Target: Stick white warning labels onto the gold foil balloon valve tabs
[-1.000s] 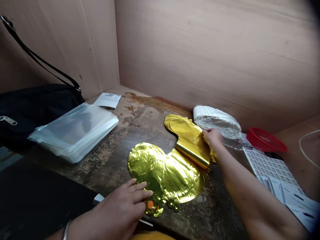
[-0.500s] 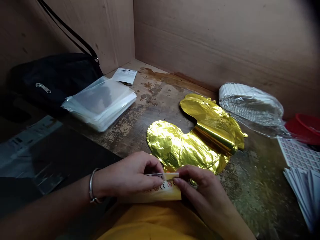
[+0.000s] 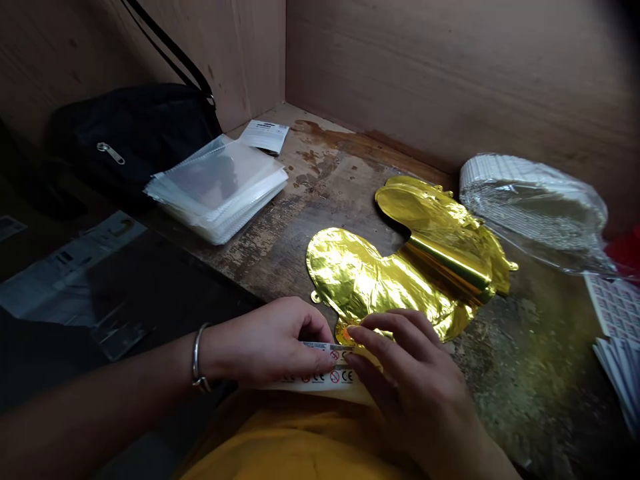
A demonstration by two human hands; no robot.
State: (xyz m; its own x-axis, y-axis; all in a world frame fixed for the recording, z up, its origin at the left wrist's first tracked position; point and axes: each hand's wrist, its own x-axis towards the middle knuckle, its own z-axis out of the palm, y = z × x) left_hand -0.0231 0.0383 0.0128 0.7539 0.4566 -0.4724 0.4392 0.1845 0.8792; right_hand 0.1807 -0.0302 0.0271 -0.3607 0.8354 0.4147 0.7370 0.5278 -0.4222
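A strip-like sheet of small printed stickers (image 3: 320, 378), with CE marks and red crossed-out symbols, is held low in front of my yellow clothing. My left hand (image 3: 273, 343), with a metal bangle at the wrist, grips its upper edge between thumb and fingers. At the sheet's right end, the thumb and index finger of my right hand (image 3: 425, 380) close on the edge; its other fingers are loosely curved. Just beyond the hands, a flat gold foil balloon (image 3: 360, 280) lies partly folded on the worn table, its near part hidden by my right hand.
Clear plastic sleeves (image 3: 220, 193) are stacked at left, by a black bag (image 3: 135, 140) and a printed card (image 3: 265, 136). On the right are a plastic-wrapped white bundle (image 3: 530, 207), a red container (image 3: 625, 257) and printed sheets (image 3: 613, 300). Wooden panels (image 3: 425, 73) close off the back.
The view has shifted slightly. The sheet's upper edge is now bent back, showing two rows of marks, and my right fingers have moved over its top edge, more spread than before.
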